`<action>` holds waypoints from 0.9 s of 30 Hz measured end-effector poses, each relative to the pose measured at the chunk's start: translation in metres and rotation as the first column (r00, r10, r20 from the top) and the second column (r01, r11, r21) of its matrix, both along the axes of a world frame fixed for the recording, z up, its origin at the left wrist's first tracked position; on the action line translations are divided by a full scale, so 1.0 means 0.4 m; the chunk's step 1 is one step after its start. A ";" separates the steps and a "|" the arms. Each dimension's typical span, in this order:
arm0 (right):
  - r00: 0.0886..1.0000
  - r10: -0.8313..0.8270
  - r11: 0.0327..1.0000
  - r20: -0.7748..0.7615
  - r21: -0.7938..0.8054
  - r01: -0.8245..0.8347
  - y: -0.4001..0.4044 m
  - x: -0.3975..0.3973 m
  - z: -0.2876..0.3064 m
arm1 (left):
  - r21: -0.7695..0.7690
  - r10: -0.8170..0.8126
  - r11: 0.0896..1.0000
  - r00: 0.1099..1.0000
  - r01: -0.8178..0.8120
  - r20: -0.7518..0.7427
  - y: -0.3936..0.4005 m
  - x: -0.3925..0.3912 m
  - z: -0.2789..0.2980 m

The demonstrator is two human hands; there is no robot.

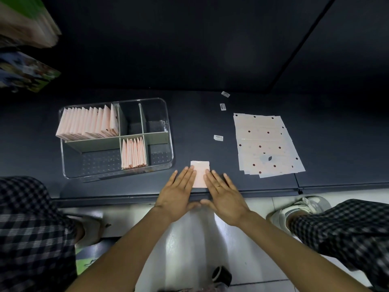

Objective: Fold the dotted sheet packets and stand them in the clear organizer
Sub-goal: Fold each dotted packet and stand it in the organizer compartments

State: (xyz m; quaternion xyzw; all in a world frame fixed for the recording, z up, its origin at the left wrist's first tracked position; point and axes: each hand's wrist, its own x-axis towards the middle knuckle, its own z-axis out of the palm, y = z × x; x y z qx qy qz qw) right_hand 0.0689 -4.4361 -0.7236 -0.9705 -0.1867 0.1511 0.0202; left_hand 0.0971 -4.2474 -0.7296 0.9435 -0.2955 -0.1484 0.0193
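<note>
At the table's near edge, left hand (pixel 179 194) and right hand (pixel 223 199) press flat, fingers straight, on a folded pink packet (pixel 200 173). Dark tabletop (pixel 200 123) all around: clear organizer (pixel 117 140) just left, half-filled; dotted sheets (pixel 267 144) stacked right, open surface beyond.

The table (pixel 189 123) is dark blue-grey, and the folded packet (pixel 200 173) near its front edge is pale pink. The flat sheets (pixel 267 144) on the right are pale pink and white with small dark dots, and the three little tags (pixel 218 138) beside them are white with dark marks. The organizer (pixel 168 114) on the left is clear with pale grey-green walls inside, the packets (pixel 88 123) in its far left part and the packets in its near middle part (pixel 133 153) are pale pink, and the trousers (pixel 31 228) at both sides have a black and grey check pattern.
</note>
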 end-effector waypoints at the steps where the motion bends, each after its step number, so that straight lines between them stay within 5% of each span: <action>1: 0.999 -0.037 0.998 0.031 0.047 0.035 0.003 0.012 0.007 | -0.022 0.020 1.000 1.000 -0.021 -0.018 0.002 0.001 0.000; 5: 0.953 -0.264 0.941 0.145 0.255 0.222 0.021 0.114 0.053 | -0.051 0.050 0.997 0.996 -0.054 -0.071 -0.001 0.005 0.004; 7: 0.958 -0.276 0.922 0.080 0.305 0.240 0.034 0.167 0.070 | -0.061 0.055 0.996 0.995 -0.060 -0.079 -0.001 0.007 0.005; 14: 0.905 -0.352 0.889 -0.238 0.219 0.403 0.066 0.238 0.079 | -0.239 0.189 0.951 0.980 -0.197 -0.056 -0.004 0.010 0.007; 19: 0.876 -0.384 0.898 -0.292 0.101 0.428 0.062 0.213 0.077 | -0.389 0.343 0.851 0.934 -0.352 -0.097 -0.014 0.014 0.015; 23: 0.789 -0.480 0.716 -0.383 0.348 0.605 0.053 0.164 0.092 | -0.568 0.462 0.543 0.785 -0.618 -0.412 -0.026 0.023 0.042; 27: 0.642 -0.459 0.306 -0.614 0.569 0.763 0.046 0.120 0.139 | -0.487 0.284 0.069 0.485 -0.871 -0.827 -0.043 0.050 0.098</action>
